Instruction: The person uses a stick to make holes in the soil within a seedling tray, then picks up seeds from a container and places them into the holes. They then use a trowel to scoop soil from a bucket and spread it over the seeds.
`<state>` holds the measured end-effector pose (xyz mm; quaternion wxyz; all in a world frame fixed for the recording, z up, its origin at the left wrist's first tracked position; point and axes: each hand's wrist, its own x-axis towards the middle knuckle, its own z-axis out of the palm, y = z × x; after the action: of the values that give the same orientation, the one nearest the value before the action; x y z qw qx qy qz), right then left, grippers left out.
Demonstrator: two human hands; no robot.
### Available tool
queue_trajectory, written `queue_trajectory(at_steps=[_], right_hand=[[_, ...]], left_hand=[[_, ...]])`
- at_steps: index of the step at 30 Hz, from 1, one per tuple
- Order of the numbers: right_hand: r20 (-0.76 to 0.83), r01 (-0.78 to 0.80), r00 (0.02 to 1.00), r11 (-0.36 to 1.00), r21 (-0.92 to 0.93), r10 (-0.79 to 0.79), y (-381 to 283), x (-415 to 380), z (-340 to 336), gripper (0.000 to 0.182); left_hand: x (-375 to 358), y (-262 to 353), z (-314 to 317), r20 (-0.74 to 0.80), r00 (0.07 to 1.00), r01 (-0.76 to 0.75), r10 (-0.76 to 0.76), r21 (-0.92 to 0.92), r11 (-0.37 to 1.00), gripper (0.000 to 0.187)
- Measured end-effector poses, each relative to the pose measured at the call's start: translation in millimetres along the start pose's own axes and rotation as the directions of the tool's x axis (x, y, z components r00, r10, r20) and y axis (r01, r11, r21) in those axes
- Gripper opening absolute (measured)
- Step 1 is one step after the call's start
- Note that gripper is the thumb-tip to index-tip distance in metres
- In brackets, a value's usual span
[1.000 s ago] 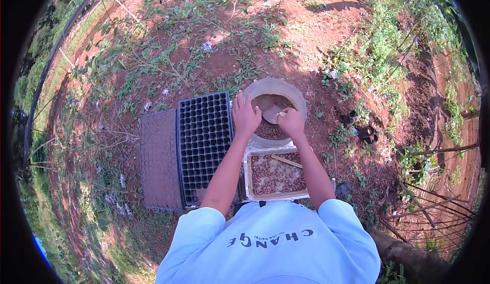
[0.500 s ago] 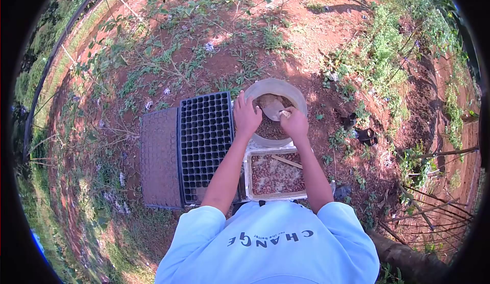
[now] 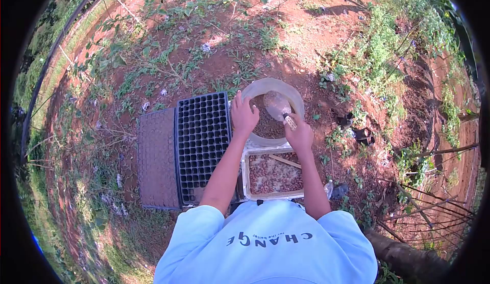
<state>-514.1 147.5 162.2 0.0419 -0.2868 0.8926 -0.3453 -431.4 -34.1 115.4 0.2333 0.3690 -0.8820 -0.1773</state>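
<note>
A round, pale plastic basin (image 3: pixel 291 92) holds dark brown soil (image 3: pixel 268 128). My left hand (image 3: pixel 244 114) is at its left rim, thumb on the inner side and fingers along the outside. In my right hand (image 3: pixel 300 131) is a trowel (image 3: pixel 276 104), gripped by its light patterned handle; its rounded, soil-dusted blade lies over the soil. Below the basin sits a rectangular tray (image 3: pixel 246 174) of reddish-brown seeds (image 3: pixel 273 176), with a flat wooden stick (image 3: pixel 286 161) lying across them.
Left of the basin stands a black seedling tray (image 3: pixel 204 141) with many cells, mostly unfilled. Beside it is another tray (image 3: pixel 157 159) filled level with soil. A clear bottle (image 3: pixel 328 188) lies right of my forearm. Weeds and red earth surround everything; branches (image 3: pixel 429 207) lie at lower right.
My right hand has turned and drawn slightly down and right, showing more of the trowel's handle and blade. My left hand stays at the basin's rim, its fingers a little more spread.
</note>
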Motion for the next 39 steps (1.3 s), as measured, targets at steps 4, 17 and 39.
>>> queue_trajectory(at_steps=[4,17,39], right_hand=[[0.01,0.011,1.0,1.0,0.008,-0.011,5.4,-2.9,2.0,0.034],[-0.103,0.071,0.992,0.996,0.05,-0.066,4.4,-15.8,4.1,0.032],[-0.11,-0.059,0.988,0.918,0.393,0.111,-27.5,-74.0,-15.5,0.029]], left_hand=[[0.0,-0.3,-1.0,0.005,1.0,0.003,-0.003,0.005,1.0,0.038],[-0.8,-4.1,2.1,0.004,1.0,-0.007,0.007,-0.01,1.0,0.038],[-78.2,-40.8,-48.0,-0.291,0.948,0.011,-0.13,-0.379,0.925,0.041]])
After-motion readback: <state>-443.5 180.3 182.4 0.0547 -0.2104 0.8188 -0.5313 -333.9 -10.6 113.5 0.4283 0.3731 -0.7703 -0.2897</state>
